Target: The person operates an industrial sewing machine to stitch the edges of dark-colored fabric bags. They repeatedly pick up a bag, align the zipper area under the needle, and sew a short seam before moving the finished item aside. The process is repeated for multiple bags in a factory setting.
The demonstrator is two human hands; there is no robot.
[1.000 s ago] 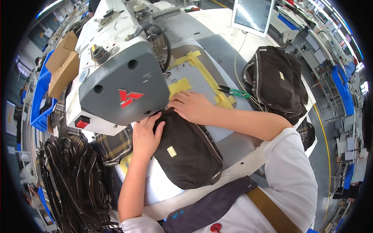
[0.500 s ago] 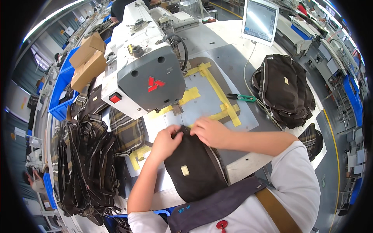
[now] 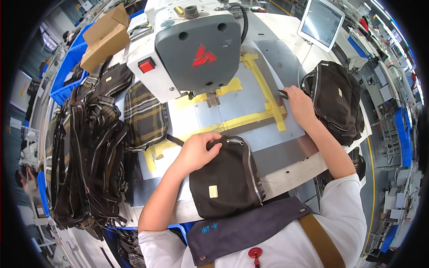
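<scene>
A dark brown zippered fabric pouch with a small pale label lies at the table's front edge, against my apron. My left hand is closed on its top left corner, thumb and fingers pinching the cloth. A metal zipper curves down the pouch's right side. Farther right, my right hand is closed round thread snips; their dark blade tips stick out to the left, and the handle is hidden in my fingers. The sewing machine head stands just beyond the pouch.
Yellow tape strips frame the plate under the machine. Plaid and dark pouches pile up at left, beside a plaid piece. Stacked dark pouches sit at right, below a tablet. A cardboard box rests on blue bins.
My right hand has left the pouch, reached right and taken up the snips from the table. My left hand still grips the pouch. The whole view has shifted.
</scene>
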